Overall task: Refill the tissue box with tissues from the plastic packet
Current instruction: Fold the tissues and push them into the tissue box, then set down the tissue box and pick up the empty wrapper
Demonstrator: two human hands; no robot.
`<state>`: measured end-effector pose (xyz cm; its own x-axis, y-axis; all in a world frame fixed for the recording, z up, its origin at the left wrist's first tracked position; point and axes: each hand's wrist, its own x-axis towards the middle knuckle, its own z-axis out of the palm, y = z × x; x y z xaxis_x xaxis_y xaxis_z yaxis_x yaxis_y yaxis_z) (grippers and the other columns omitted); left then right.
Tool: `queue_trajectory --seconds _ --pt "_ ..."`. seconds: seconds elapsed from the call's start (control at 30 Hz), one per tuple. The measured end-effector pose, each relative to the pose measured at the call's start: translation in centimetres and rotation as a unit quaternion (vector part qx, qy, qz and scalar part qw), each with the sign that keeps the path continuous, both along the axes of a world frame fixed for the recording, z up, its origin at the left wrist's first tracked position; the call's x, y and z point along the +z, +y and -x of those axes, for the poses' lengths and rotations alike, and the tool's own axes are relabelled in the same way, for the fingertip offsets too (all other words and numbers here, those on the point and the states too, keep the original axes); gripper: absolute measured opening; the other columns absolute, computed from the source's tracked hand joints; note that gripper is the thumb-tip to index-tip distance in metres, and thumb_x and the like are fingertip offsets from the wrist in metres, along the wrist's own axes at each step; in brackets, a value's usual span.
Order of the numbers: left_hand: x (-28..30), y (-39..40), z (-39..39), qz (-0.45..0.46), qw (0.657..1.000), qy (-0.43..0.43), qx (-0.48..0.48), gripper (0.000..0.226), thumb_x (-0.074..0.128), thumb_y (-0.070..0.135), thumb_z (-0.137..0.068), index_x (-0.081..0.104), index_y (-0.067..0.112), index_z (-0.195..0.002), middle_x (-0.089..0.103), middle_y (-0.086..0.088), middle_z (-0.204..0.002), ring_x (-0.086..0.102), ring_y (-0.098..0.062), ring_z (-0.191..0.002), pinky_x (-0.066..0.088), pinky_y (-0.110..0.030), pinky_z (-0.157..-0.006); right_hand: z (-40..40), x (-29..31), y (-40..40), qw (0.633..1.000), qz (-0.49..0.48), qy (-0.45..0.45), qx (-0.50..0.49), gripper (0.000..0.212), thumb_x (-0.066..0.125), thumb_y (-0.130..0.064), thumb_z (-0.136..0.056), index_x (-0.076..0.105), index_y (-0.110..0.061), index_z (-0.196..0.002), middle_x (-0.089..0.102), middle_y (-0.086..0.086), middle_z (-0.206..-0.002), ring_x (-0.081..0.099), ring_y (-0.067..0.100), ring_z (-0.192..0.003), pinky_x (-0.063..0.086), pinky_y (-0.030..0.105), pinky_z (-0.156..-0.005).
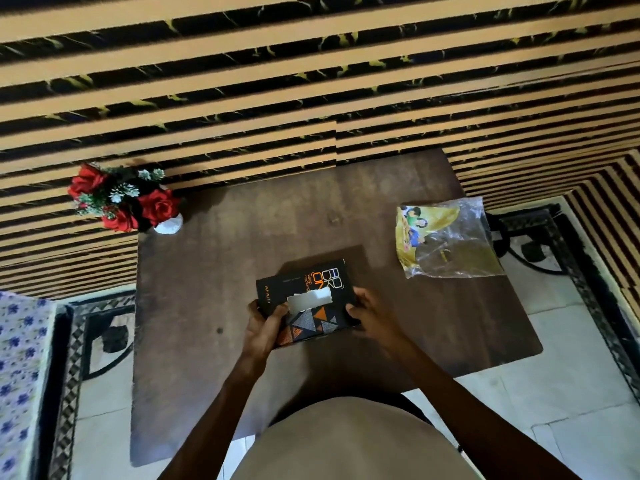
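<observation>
Tissue box [306, 301], black with orange lettering and triangles, sat on the dark wooden table [242, 258], and I saw both hands closed on it. My left hand [265, 325] gripped its left end, thumb lying on top beside the white tissue [309, 300] that poked out of the slot. My right hand [367, 315] clasped the right end, fingers curled around the edge. Beyond the box and to its right lay the plastic packet [446, 239], crumpled, mostly clear with yellow print, apart from both hands. Beyond the box to its left stood a small white vase [169, 225] of red roses [157, 206] at the table's corner.
</observation>
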<state>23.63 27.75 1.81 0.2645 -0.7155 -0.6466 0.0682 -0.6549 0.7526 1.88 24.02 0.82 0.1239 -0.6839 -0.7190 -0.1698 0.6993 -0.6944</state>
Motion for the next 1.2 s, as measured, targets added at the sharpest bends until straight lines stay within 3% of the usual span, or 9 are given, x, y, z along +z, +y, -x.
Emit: queue_trajectory --seconds 0.23,0.43,0.57,0.67,0.77,0.83,0.97,1.1,1.2 --pt "2.2 -8.5 -2.3 0.075 0.997 0.031 -0.009 0.052 0.058 0.009 -0.091 0.035 0.022 -0.136 0.057 -0.003 -0.120 0.059 -0.005 -0.090 0.049 -0.007 -0.052 -3.1 2.6 -8.0 0.993 0.105 0.051 -0.029 0.066 0.058 0.011 -0.086 0.040 -0.012 -0.145 0.054 0.013 -0.136 0.056 0.031 -0.123 0.050 0.047 -0.100" --pt "3.1 -16.7 -6.2 0.114 0.984 0.027 -0.136 0.091 0.062 -0.016 -0.073 0.023 0.026 -0.144 0.051 -0.006 -0.130 0.054 -0.018 -0.110 0.055 -0.021 -0.063 -4.7 -0.3 -17.4 0.987 0.121 0.104 -0.006 0.069 0.065 -0.011 -0.086 0.037 -0.029 -0.146 0.051 0.007 -0.143 0.057 0.025 -0.123 0.052 0.048 -0.100" --pt "3.0 -21.3 -7.4 0.114 0.982 0.050 -0.143 0.095 0.069 -0.019 -0.070 0.023 0.020 -0.143 0.051 0.004 -0.117 0.052 -0.018 -0.114 0.055 -0.019 -0.060 -6.1 0.1 -21.4 0.985 0.137 0.105 0.007 0.069 0.061 -0.009 -0.091 0.029 -0.025 -0.150 0.041 0.010 -0.150 0.052 0.029 -0.128 0.050 0.050 -0.102" --pt "2.3 -23.4 -7.9 0.119 0.980 0.084 -0.136 0.080 0.079 0.002 -0.070 0.034 0.018 -0.134 0.053 0.005 -0.110 0.056 -0.014 -0.104 0.058 -0.019 -0.062 -6.8 0.2 -23.3 0.984 0.137 0.116 0.011 0.067 0.056 -0.004 -0.094 0.026 -0.019 -0.152 0.038 0.014 -0.150 0.050 0.032 -0.129 0.050 0.049 -0.101" --pt "0.6 -24.9 -8.7 0.156 0.973 0.082 -0.149 0.090 0.069 -0.023 -0.064 0.028 0.016 -0.134 0.050 0.005 -0.114 0.055 -0.013 -0.102 0.059 -0.024 -0.064 -7.6 -0.2 -25.3 0.979 0.142 0.144 0.021 0.067 0.056 -0.006 -0.094 0.025 -0.020 -0.152 0.040 0.012 -0.151 0.051 0.030 -0.129 0.050 0.049 -0.101" --pt "-0.3 -25.6 -9.3 0.165 0.971 0.090 -0.144 0.090 0.065 -0.023 -0.064 0.027 0.013 -0.136 0.049 -0.001 -0.117 0.054 -0.022 -0.103 0.059 -0.027 -0.061 -8.0 -0.4 -26.4 0.975 0.153 0.156 0.028 0.066 0.055 -0.004 -0.094 0.026 -0.017 -0.152 0.045 0.013 -0.147 0.054 0.030 -0.126 0.051 0.049 -0.100" --pt "-2.2 -26.6 -10.0 0.161 0.976 0.046 -0.141 0.099 0.075 0.000 -0.053 0.033 0.022 -0.140 0.051 -0.009 -0.125 0.054 -0.034 -0.111 0.056 -0.032 -0.061 -8.6 -0.5 -27.5 0.973 0.157 0.161 0.047 0.066 0.055 -0.003 -0.094 0.026 -0.014 -0.152 0.046 0.016 -0.146 0.055 0.030 -0.125 0.051 0.048 -0.100" --pt "-2.4 -26.1 -9.9 0.180 0.971 -0.025 -0.157 0.088 0.066 -0.022 -0.069 0.031 0.015 -0.142 0.056 -0.003 -0.120 0.064 -0.015 -0.105 0.058 -0.025 -0.062 -8.7 -0.6 -27.5 0.969 0.154 0.178 0.071 0.066 0.056 -0.005 -0.094 0.026 -0.012 -0.151 0.044 0.017 -0.147 0.054 0.030 -0.126 0.051 0.046 -0.101" --pt "-2.0 -25.9 -9.0 0.155 0.976 -0.086 -0.128 0.087 0.076 0.003 -0.063 0.035 0.018 -0.138 0.054 -0.007 -0.122 0.062 -0.014 -0.110 0.060 -0.035 -0.079 -8.5 0.1 -27.3 0.958 0.176 0.197 0.108 0.062 0.057 -0.010 -0.095 0.030 -0.012 -0.150 0.049 0.015 -0.144 0.054 0.028 -0.126 0.049 0.042 -0.102"
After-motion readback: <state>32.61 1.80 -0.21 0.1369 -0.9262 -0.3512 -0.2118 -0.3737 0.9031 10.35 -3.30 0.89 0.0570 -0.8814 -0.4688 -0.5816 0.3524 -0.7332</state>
